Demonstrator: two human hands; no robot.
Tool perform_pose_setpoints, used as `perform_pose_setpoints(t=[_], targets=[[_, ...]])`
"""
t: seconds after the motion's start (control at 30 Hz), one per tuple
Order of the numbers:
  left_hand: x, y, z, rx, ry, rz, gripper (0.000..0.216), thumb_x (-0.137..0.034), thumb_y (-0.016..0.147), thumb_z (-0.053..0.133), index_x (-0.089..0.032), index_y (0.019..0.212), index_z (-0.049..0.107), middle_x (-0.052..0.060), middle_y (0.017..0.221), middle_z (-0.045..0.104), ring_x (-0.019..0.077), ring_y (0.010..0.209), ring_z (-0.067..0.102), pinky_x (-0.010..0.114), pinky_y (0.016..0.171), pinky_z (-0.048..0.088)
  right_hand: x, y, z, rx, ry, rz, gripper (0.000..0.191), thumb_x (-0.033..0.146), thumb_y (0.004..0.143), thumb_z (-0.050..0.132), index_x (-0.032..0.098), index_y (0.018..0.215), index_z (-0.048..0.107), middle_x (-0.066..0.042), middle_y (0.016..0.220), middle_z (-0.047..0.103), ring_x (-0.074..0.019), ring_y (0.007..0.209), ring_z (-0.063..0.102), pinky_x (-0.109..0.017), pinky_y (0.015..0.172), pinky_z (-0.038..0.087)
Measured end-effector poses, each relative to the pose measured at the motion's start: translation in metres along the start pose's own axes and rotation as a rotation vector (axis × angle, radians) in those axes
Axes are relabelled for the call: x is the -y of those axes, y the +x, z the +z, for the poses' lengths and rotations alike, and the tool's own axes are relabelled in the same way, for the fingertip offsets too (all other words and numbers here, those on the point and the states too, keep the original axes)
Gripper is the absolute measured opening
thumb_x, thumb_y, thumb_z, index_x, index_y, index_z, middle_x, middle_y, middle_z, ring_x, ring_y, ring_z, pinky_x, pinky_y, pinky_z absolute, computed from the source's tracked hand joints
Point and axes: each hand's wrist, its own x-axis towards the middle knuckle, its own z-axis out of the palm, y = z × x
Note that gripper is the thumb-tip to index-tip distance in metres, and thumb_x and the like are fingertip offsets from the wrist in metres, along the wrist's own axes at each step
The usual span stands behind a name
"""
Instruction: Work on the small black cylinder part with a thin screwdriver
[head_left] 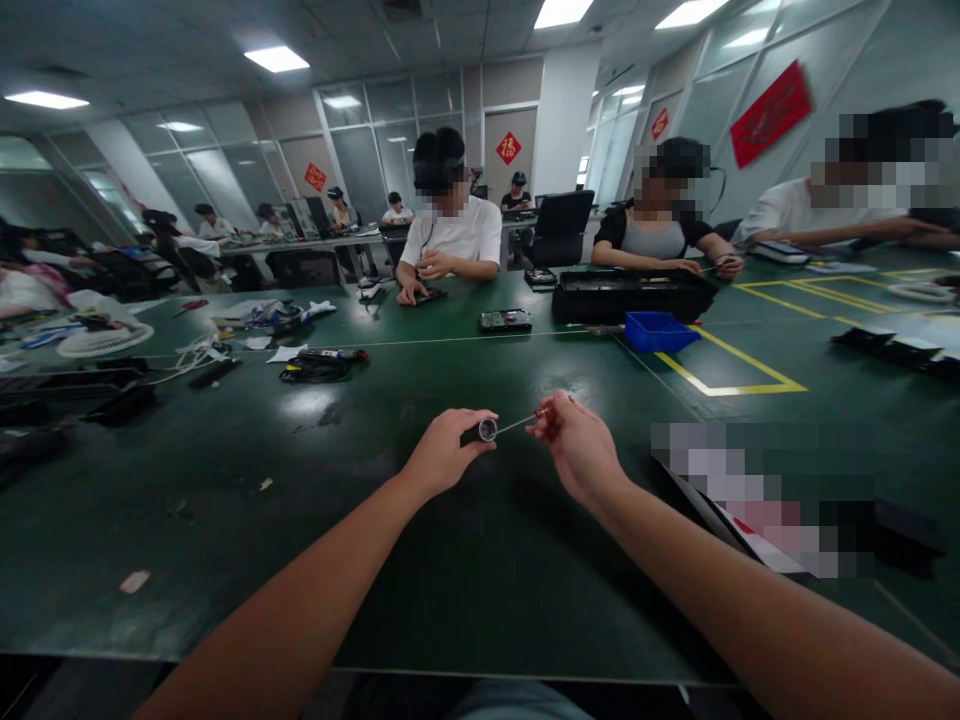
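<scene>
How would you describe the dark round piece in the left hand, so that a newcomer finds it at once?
Start with the big green table, at its near side. There, the person's own left hand holds the dark round piece. Its pale-rimmed circular end sets it apart from the thin rod in the right hand.

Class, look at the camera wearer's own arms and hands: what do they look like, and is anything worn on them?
The left hand and right hand are bare, without gloves. The left forearm and right forearm are uncovered too: no sleeve, watch, cable or marking shows. Any rings would be too small to make out.
</scene>
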Motion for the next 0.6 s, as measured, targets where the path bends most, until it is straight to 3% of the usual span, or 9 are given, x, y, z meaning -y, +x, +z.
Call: perform_pose_setpoints(t=[0.1, 0.23, 0.5, 0.6], targets=[[-0.001, 0.0, -0.001, 0.009, 0.02, -0.015, 0.036, -0.027, 0.088, 0.072, -0.026, 0.124, 0.067, 0.004, 0.117, 0.071, 0.0249, 0.11, 0.061, 0.042, 0.1, 0.045, -0.002, 0.0, -0.002, -0.06, -0.067, -0.087, 0.03, 0.052, 0.093, 0.055, 0.022, 0.089, 0.061, -0.004, 0.079, 0.065, -0.0193, 0.069, 0.064, -0.038, 0.069, 0.059], [-0.002, -0.001, -0.001, 0.001, 0.018, -0.017, 0.037, -0.027, 0.088, 0.072, -0.025, 0.125, 0.067, 0.004, 0.115, 0.071, 0.0245, 0.108, 0.061, 0.04, 0.098, 0.045, 0.0, -0.003, -0.002, -0.009, -0.205, -0.183, 0.031, 0.05, 0.095, 0.053, 0.021, 0.096, 0.062, -0.003, 0.082, 0.066, -0.0182, 0.073, 0.064, -0.035, 0.07, 0.055], [-0.002, -0.002, 0.0, -0.007, 0.002, -0.048, 0.038, -0.03, 0.089, 0.071, -0.027, 0.126, 0.067, 0.004, 0.123, 0.07, 0.0255, 0.113, 0.062, 0.041, 0.101, 0.045, 0.014, -0.011, 0.002, 0.028, -0.384, -0.305, 0.033, 0.05, 0.097, 0.052, 0.019, 0.094, 0.064, -0.004, 0.077, 0.068, -0.0191, 0.072, 0.064, -0.035, 0.069, 0.051], [-0.003, -0.002, 0.0, -0.012, -0.007, -0.055, 0.037, -0.029, 0.088, 0.071, -0.027, 0.125, 0.067, 0.004, 0.121, 0.071, 0.0257, 0.112, 0.063, 0.041, 0.1, 0.046, 0.021, -0.015, 0.001, 0.04, -0.49, -0.33, 0.036, 0.054, 0.092, 0.06, 0.019, 0.083, 0.065, -0.003, 0.07, 0.068, -0.0189, 0.065, 0.063, -0.032, 0.063, 0.048]])
